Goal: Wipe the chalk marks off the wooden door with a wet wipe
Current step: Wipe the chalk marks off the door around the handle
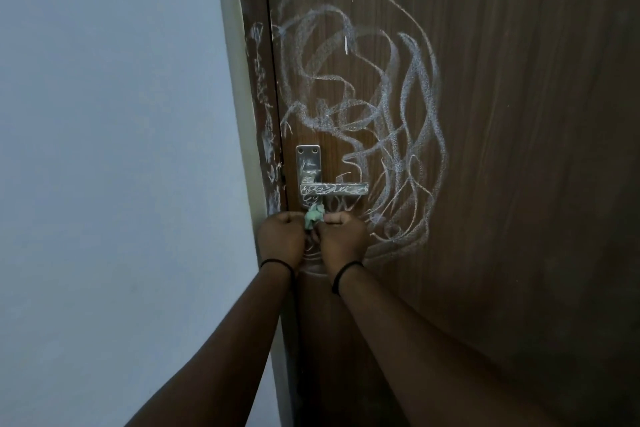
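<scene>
Wet wipe (71,216) bunched between left hand (281,238) and right hand (343,236), fingers curled gripping it

A home interior: chalk-scribbled wooden door (502,114) with lever handle (332,189), plain painted wall (104,114).

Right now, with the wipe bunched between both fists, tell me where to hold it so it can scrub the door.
Probably grip the lower part of the wet wipe, where the left hand and right hand already pinch it, coming from below. Its crumpled green tuft sticks up free just under the door handle, so that end could meet the chalk marks on the wooden door.
</scene>
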A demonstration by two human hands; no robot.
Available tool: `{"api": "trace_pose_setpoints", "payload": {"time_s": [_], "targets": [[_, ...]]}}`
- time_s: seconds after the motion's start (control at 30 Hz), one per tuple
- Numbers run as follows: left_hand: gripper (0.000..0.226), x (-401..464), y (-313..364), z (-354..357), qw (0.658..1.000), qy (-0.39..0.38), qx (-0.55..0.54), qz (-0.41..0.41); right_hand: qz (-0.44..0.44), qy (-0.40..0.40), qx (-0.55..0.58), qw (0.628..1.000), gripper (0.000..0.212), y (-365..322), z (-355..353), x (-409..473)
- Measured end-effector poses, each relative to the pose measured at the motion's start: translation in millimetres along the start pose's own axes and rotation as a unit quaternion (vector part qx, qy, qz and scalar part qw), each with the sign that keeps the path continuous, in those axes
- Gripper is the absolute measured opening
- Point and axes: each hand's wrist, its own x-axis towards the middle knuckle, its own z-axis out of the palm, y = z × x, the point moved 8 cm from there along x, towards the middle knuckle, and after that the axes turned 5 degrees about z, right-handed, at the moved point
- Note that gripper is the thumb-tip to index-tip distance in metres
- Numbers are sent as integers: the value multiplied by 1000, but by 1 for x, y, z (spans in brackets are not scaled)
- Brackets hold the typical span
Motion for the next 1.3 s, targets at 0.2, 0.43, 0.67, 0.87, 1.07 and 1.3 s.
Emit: {"api": "trace_pose_setpoints", "payload": {"time_s": [0.2, 0.43, 0.67, 0.87, 1.07, 1.3], "targets": [[22, 3, 4, -1, 1000, 10, -21, 14, -45, 99, 45, 993, 9, -26, -30, 13], [21, -12, -2, 19, 996, -15, -89, -28, -143, 54, -60, 986, 13, -31, -18, 4], [16, -10, -2, 21, 983, -61, -157, -78, -90, 102, -7, 991, 5, -33, -18, 10], [13, -11, 3, 22, 979, -69, -177, -78, -93, 67, 14, 993, 4, -23, -13, 8], [11, -13, 9, 21, 979, -58, -184, -72, -107, 106, -28, 988, 19, -36, -18, 12], [12, -18, 7, 21, 979, -50, -174, -89, -93, 70, -92, 989, 4, -33, -18, 12]]}}
